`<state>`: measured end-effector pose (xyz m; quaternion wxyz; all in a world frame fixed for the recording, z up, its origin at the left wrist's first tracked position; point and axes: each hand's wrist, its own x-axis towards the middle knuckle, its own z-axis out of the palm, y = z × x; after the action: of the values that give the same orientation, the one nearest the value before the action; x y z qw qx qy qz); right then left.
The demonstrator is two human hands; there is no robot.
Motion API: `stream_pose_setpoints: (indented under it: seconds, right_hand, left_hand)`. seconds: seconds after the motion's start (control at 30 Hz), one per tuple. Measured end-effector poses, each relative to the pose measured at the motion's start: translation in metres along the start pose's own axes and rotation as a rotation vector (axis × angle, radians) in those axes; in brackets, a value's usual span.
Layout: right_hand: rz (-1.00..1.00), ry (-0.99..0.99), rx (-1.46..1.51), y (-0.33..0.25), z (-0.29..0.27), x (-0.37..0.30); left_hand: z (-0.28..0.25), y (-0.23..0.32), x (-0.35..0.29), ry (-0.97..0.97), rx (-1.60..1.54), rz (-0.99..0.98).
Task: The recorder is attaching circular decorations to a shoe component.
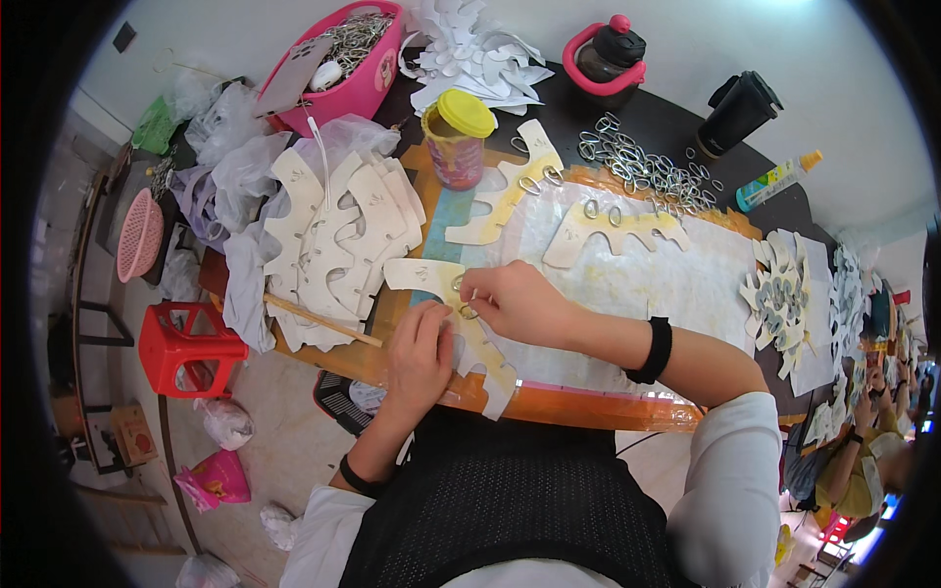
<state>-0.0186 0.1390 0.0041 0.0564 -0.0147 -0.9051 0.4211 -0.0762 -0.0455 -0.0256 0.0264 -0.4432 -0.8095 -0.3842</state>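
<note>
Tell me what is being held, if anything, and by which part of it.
Left grip seems to hold the pale toothed piece by its left edge. Right grip is at its metal rings; any pinch is unclear.

Red stool point(173, 345), 1 tall black tumbler point(740, 116).

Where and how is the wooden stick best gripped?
The wooden stick is probably best pinched at its right end, coming from the near side: it slants across the white stack, and that thin end juts past, toward the left hand.
</note>
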Motion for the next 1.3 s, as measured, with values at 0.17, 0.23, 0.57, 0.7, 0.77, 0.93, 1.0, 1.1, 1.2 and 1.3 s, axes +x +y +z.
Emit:
stream_pose_setpoints:
  seconds: [0.17, 0.23, 0.57, 0.7, 0.77, 0.93, 1.0, 1.1, 1.2, 1.3]
  right_hand:
    - [-0.041, -0.026, -0.242, -0.004, 0.004, 0.0]
    - [-0.119, -0.02, -0.346, -0.005, 0.006, -0.002]
    - [-0.12, -0.101, -0.303, 0.002, 0.001, 0.0]
    - [-0.002, 0.009, -0.03, -0.008, -0.045, 0.0]
    - [0.028, 0.102, 0.029, 0.0, -0.072, -0.003]
    - [0.234, 0.32, -0.132, 0.048, -0.14, -0.028]
    - [0.331, 0.513, -0.191, 0.09, -0.165, -0.044]
    - [0.5, 0.69, -0.19, 0.139, -0.201, -0.074]
    - [0.61, 0.705, -0.274, 0.169, -0.223, -0.099]
    - [0.694, 0.676, -0.325, 0.184, -0.232, -0.115]
  left_hand:
    - [0.001, 0.001, -0.001, 0.0, -0.005, -0.015]
    - [0.001, 0.002, -0.002, 0.008, 0.003, -0.019]
    - [-0.003, 0.002, -0.003, 0.011, 0.152, 0.132]
    - [-0.004, 0.001, -0.003, 0.009, 0.165, 0.139]
    - [-0.003, 0.001, -0.004, 0.024, 0.182, 0.151]
    - [-0.005, -0.002, -0.01, 0.038, 0.191, 0.172]
    - [-0.004, -0.003, -0.01, 0.054, 0.179, 0.178]
    - [-0.004, -0.002, -0.008, 0.062, 0.161, 0.166]
    - [-0.006, -0.002, -0.009, 0.042, 0.133, 0.126]
    - [-0.007, -0.004, -0.01, 0.044, 0.14, 0.125]
